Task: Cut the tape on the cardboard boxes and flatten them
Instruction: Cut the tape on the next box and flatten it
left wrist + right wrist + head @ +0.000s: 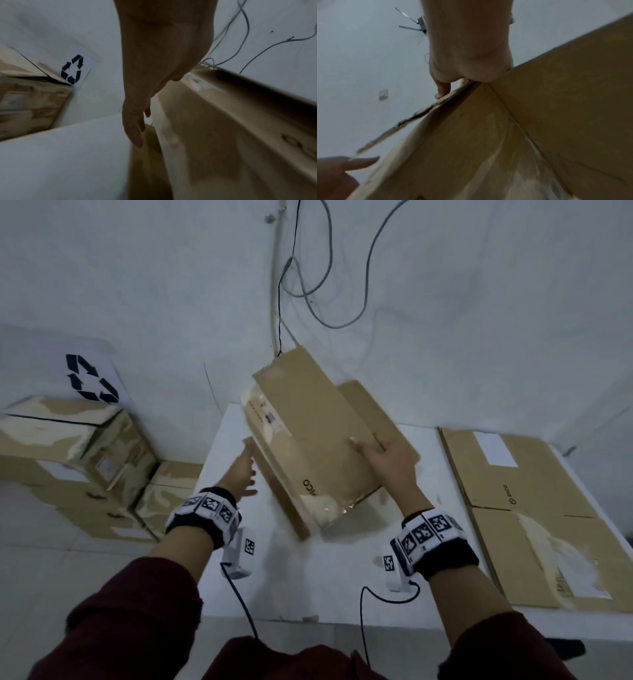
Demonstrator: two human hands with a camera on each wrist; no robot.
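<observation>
A brown cardboard box lies tilted and half collapsed on the white table, with clear tape glinting at its near end. My right hand rests flat on its top panel, fingers spread and straight. My left hand is at the box's left edge with straight fingers, touching or nearly touching the side flap. In the left wrist view the left hand stretches along the box. The right wrist view shows my right hand on the box and my left hand's fingertips at the flap edge.
A flattened box lies on the table's right side. Several taped boxes are stacked on the floor at the left, below a recycling sign on the wall. Cables hang down the wall behind the table.
</observation>
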